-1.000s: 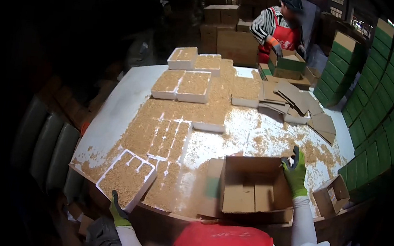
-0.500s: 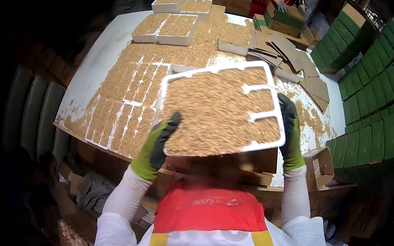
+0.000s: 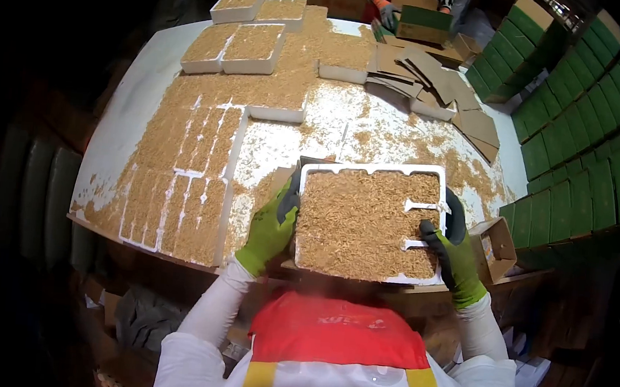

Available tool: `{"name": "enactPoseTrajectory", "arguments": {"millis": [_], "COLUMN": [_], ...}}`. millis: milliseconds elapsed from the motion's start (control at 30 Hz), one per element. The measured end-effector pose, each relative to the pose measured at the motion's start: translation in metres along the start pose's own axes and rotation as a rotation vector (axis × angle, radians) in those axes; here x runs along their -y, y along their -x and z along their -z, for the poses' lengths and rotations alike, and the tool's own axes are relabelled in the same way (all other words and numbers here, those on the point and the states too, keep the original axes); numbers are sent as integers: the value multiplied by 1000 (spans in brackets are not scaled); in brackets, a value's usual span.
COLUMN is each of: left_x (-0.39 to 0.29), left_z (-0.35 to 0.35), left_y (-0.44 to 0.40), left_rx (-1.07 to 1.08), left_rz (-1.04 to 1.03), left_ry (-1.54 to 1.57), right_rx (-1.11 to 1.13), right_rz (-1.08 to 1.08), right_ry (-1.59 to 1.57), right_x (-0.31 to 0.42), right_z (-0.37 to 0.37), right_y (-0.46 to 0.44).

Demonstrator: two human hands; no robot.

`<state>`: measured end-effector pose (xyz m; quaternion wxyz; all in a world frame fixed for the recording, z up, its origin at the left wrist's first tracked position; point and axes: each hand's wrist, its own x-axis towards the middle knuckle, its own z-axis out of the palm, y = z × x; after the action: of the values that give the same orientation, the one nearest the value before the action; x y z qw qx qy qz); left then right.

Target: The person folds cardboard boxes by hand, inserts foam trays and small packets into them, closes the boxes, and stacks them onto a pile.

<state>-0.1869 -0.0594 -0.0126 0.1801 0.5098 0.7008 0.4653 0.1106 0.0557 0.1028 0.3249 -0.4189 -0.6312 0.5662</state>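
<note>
White foam tray (image 3: pixel 370 221) w/ husks: opening up, long axis L–R.

The tray (image 3: pixel 366 224) has levelled, apparently over the box (image 3: pixel 314 161).

A white table (image 3: pixel 130 78) stands here, its left side strewn only thinly with brown bits (image 3: pixel 467 169). Filled trays (image 3: pixel 194 216) sit packed edge to edge along the near left, with more in a cluster towards the far left. One tray (image 3: pixel 345 58) sits by the far middle, just beside loose cardboard sheets (image 3: pixel 445 80) that overlap in a fan. More bits lie scattered over the right. At the near edge there's a box (image 3: pixel 310 162), mostly hidden.
</note>
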Motion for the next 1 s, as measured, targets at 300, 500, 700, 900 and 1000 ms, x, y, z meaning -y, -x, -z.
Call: {"name": "enactPoseTrajectory", "arguments": {"millis": [300, 500, 700, 900, 1000], "left_x": [-9, -1, 8, -38, -75], "left_z": [7, 10, 5, -12, -34], "left_y": [-12, -12, -11, -19, -41], "left_rx": [130, 151, 135, -59, 352], "left_rz": [274, 244, 160, -265, -392], "left_ry": [47, -19, 75, -721, -910], "right_rx": [23, 318, 332, 736, 438], "right_rz": [-277, -276, -121, 72, 693], "right_ry": [427, 1462, 1731, 1605, 1028], "right_x": [-41, -67, -99, -117, -93], "right_z": [-24, -47, -65, -64, -23], "right_y": [-17, -52, -66, -104, -89]}}
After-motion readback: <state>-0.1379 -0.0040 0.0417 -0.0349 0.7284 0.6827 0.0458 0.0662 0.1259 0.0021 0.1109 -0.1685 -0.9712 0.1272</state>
